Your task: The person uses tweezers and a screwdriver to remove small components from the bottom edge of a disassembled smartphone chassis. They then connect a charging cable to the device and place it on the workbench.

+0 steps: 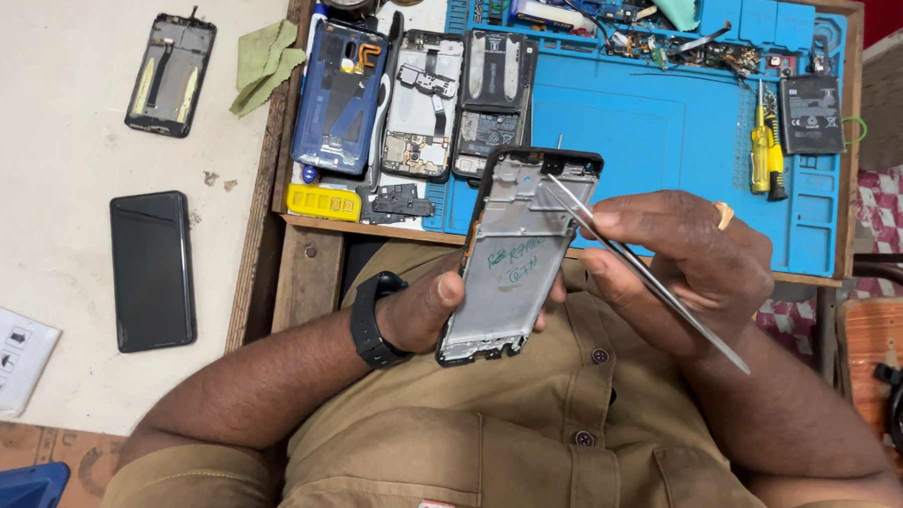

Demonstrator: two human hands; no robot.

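My left hand point(425, 308) grips an opened phone frame point(517, 251) by its lower left edge, holding it upright over my lap with the bare metal inside facing me. Green handwriting marks the plate. My right hand point(677, 257) pinches metal tweezers point(641, 271) whose tips touch the upper right corner of the frame, near the camera cutout. A black watch point(371, 321) is on my left wrist and a ring point(723, 213) on my right hand.
A blue repair mat point(666, 141) on a wooden tray holds several dismantled phones point(417, 103), a battery point(811, 114), a yellow screwdriver point(762, 150) and small parts. On the white table at left lie a black phone point(152, 270), a stripped phone frame point(171, 74) and a green cloth point(266, 62).
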